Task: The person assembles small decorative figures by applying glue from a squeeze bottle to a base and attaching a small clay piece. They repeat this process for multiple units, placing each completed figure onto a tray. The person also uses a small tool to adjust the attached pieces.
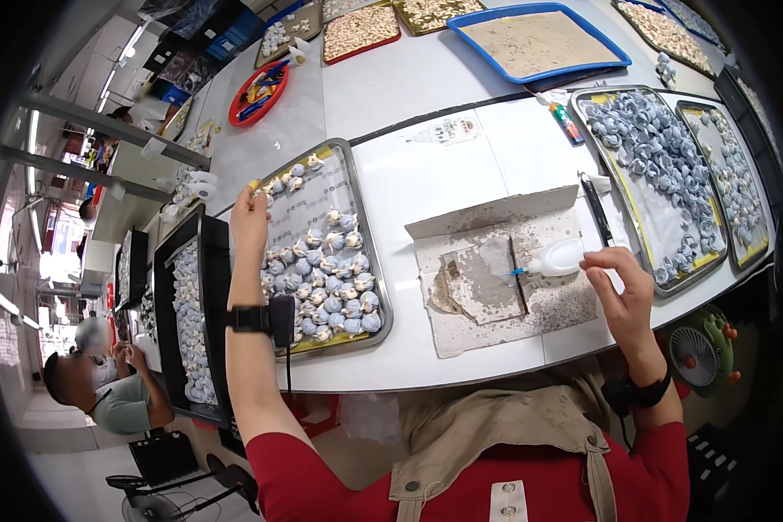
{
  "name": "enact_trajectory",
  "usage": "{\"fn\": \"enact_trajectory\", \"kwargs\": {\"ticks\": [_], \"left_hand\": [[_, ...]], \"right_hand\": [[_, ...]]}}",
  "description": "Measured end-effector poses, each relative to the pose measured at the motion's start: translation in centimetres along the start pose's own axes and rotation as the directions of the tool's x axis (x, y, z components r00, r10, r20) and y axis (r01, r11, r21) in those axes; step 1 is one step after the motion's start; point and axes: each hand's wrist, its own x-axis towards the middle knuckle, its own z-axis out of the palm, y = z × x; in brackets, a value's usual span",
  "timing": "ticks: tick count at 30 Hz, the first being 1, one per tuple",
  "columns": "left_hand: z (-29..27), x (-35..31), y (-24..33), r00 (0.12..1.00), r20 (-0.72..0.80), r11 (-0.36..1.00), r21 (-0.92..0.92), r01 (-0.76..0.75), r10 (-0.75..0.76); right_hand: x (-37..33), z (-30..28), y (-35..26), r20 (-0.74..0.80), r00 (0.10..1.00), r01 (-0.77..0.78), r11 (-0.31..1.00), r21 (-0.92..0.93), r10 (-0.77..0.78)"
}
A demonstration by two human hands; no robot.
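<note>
My left hand [249, 219] is at the left edge of a metal tray [386, 317], its fingers bent together; what they hold, if anything, is hidden. In that tray stand several small blue-and-cream figurines [325, 283], packed toward the near end, with a few at the far end. My right hand [622, 283] is at the base end of a white squeeze bottle [558, 258] with a thin blue tip, its thumb and index finger apart. The bottle lies on a stained, folded cardboard sheet [557, 309], its tip resting against a dark-edged raised strip.
Trays of blue pieces [661, 165] stand at the right, beside a black pen-like tool [597, 211]. A blue tray [539, 43] and a red basket [259, 93] lie farther back. A black crate [191, 322] is at the left, near a seated person [104, 396]. A green fan [703, 348] is below right.
</note>
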Motion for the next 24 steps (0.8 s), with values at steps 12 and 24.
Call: {"fn": "enact_trajectory", "kwargs": {"ticks": [12,24], "left_hand": [[9.3,-26.1,13.5,0.663,0.734,0.244,-0.676,0.695,0.144],[11.8,-29.1,16.0,0.770,0.638,0.405,-0.711,0.574,0.028]], "right_hand": [[-0.7,0.7,1.8,0.166,0.986,0.057,0.921,-0.384,0.009],[-4.3,-0.4,0.0,0.067,0.985,-0.170,0.974,0.148,0.162]]}}
